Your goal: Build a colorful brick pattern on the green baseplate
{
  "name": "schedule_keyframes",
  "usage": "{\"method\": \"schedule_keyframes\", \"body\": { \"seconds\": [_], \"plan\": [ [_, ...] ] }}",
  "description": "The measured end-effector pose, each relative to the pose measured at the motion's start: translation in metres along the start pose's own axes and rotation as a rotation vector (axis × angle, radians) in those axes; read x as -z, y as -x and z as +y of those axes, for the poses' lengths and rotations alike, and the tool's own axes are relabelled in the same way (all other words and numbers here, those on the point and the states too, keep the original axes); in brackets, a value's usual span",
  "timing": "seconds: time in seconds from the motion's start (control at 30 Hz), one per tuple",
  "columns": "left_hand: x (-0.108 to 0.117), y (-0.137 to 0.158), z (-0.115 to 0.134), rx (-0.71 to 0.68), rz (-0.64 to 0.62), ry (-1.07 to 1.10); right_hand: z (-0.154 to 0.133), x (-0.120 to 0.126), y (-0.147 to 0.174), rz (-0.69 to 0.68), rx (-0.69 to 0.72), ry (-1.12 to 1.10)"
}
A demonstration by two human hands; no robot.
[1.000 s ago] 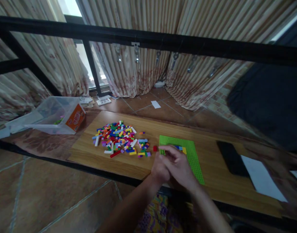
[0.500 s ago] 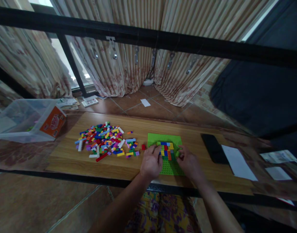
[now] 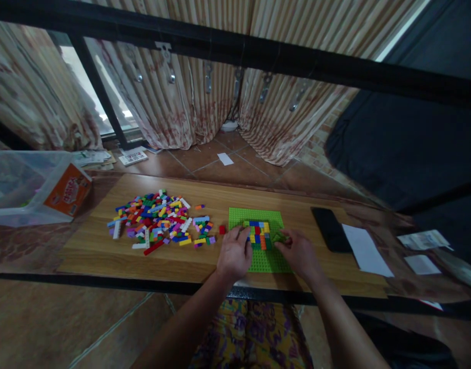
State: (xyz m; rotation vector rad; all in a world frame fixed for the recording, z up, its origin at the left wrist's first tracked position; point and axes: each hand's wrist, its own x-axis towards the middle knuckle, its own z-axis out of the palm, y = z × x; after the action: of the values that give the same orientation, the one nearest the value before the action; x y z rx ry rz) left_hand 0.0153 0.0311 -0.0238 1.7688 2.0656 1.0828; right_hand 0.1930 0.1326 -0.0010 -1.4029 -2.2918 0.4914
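Observation:
A green studded baseplate (image 3: 266, 262) lies on the table in front of me, carrying a low block of toy bricks (image 3: 263, 238) in red, blue, yellow, orange and green. My left hand (image 3: 234, 254) bends its fingers and thumb against the left side of that block, partly covering it. On the right, my right hand (image 3: 300, 254) pinches a small green brick piece (image 3: 279, 237) just beside the block, over the plate. Whether this piece touches the plate is hard to tell. One red brick (image 3: 222, 230) sits apart, left of the plate.
A wide pile of loose coloured bricks (image 3: 154, 220) covers the table's left part. Beyond it stands a clear plastic bin (image 3: 31, 205) with an orange label. To the right lie a black phone-like slab (image 3: 330, 230) and white paper (image 3: 368, 251). A dark bar (image 3: 220, 48) crosses above.
The whole view has shifted slightly, so things sit a little further left. My right hand still pinches the green piece near the block; my left hand stays at the block's left side.

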Motion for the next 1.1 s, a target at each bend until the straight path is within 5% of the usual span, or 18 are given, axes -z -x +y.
{"method": "schedule_keyframes", "body": {
  "seconds": [0.27,0.63,1.1],
  "plan": [
    [0.001,0.000,0.002,0.004,0.003,0.004,0.007,-0.003,0.003,0.014,0.028,-0.076],
    [-0.001,0.000,0.000,-0.010,0.009,-0.006,-0.019,-0.006,-0.019,-0.072,0.284,-0.073],
    [0.000,0.000,0.001,-0.007,0.005,-0.001,-0.019,-0.012,-0.018,-0.079,0.301,-0.015]
  ]
}}
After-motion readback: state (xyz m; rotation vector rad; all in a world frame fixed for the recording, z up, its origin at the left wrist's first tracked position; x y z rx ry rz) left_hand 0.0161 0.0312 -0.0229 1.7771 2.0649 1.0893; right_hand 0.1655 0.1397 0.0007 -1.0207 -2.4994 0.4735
